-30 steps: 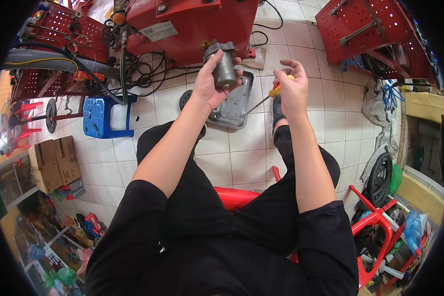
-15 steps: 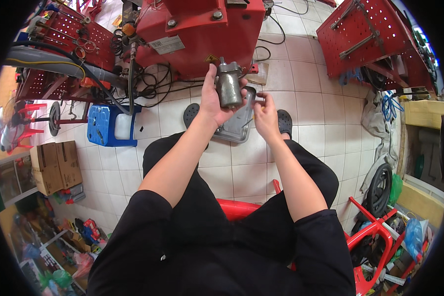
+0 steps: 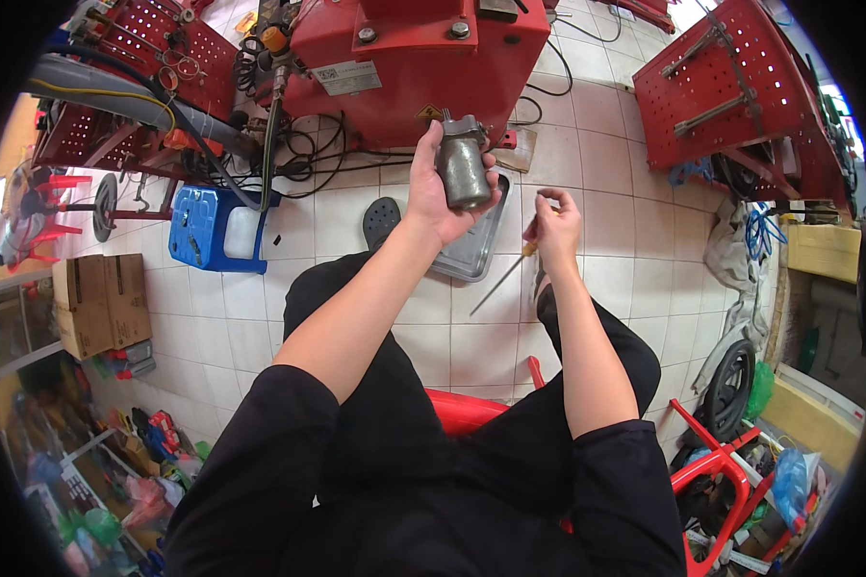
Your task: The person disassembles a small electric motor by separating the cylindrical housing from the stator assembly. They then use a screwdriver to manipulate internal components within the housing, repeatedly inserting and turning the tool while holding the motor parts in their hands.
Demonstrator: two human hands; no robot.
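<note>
- While the left hand (image 3: 433, 199) grasps it, fingers curled around its body, a grey cylindrical metal motor (image 3: 464, 173) appears above the far part of a grey tray (image 3: 466, 258).
- The right hand (image 3: 556, 233) clenches a yellow-handled screwdriver (image 3: 501, 280), its slanted blade ending, in this view, just beyond the tray's near edge.

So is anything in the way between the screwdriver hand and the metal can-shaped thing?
Only the left hand, partly: its fingertips curl around the side of the motor-like metal cylinder that faces the right hand. Otherwise I see just an open gap. The grey tray lies lower, on the floor, so it isn't blocking.
</note>
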